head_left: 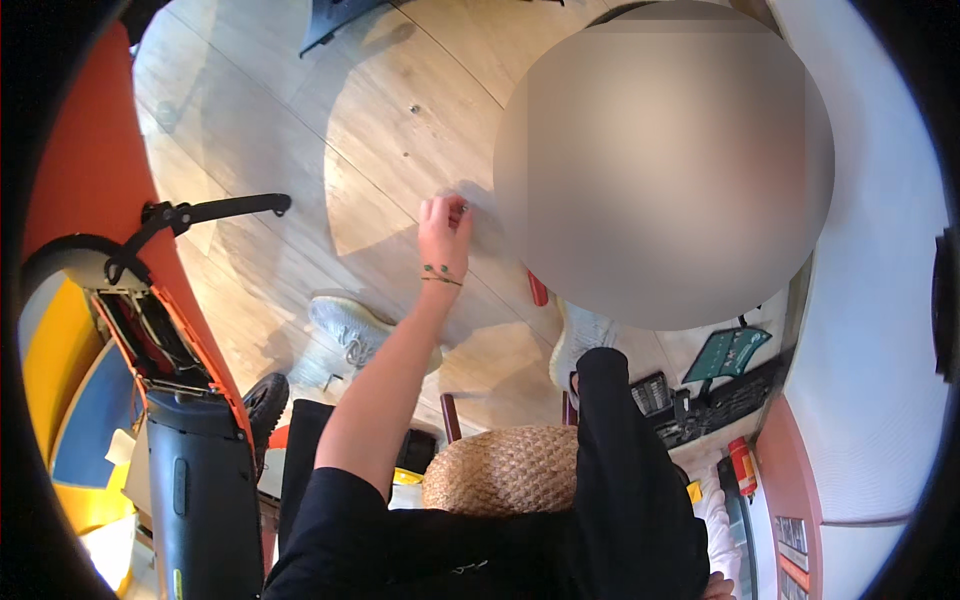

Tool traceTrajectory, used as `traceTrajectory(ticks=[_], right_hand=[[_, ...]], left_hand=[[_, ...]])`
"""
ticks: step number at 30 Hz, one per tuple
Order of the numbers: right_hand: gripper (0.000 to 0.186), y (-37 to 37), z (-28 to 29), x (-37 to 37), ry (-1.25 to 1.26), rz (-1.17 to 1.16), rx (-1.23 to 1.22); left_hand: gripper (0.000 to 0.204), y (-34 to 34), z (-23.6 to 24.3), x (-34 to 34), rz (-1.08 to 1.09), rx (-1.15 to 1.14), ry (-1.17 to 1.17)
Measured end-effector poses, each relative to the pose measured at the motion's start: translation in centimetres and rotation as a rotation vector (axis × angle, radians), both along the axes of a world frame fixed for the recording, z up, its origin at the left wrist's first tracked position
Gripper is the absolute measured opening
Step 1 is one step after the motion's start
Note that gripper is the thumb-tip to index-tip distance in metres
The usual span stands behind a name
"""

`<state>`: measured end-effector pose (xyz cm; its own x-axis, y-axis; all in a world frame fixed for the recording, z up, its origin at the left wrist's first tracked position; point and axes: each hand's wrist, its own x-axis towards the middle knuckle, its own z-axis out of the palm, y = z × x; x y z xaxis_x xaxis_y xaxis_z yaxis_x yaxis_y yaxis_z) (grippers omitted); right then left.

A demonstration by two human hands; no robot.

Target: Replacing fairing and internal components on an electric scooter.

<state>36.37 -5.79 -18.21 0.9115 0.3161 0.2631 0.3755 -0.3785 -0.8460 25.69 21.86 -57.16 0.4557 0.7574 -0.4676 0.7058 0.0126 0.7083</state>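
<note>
My left hand (443, 240) reaches out over the pale wood floor, its fingers curled in. Between thumb and fingers sits a small dark thing (462, 208), too small to name. Two small pieces of hardware, a larger one (413, 108) and a smaller one (406, 154), lie on the floor beyond this hand. Only a few curled fingers of my right hand (718, 588) show at the lower edge, to the right of my black clothing; what they hold, if anything, is out of sight.
At the left stands an orange panel (85, 150) with an open compartment and a black curved lever (235, 207). My grey shoe (350, 330) and a woven stool (500, 470) are near. Black trays of tools (715, 405) lie right. A large blurred round patch covers the upper right.
</note>
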Motion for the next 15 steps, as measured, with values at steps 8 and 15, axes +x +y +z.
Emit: traceTrajectory(ticks=[8,15], right_hand=[[0.024,0.2,-0.1,0.9,0.047,0.028,-0.032],[0.024,0.4,-0.2,1.0,0.052,0.06,-0.029]], left_hand=[[0.019,-0.1,0.8,-2.6,-0.059,-0.046,-0.063],[0.014,-0.1,2.7,-3.7,-0.146,-0.117,0.071]])
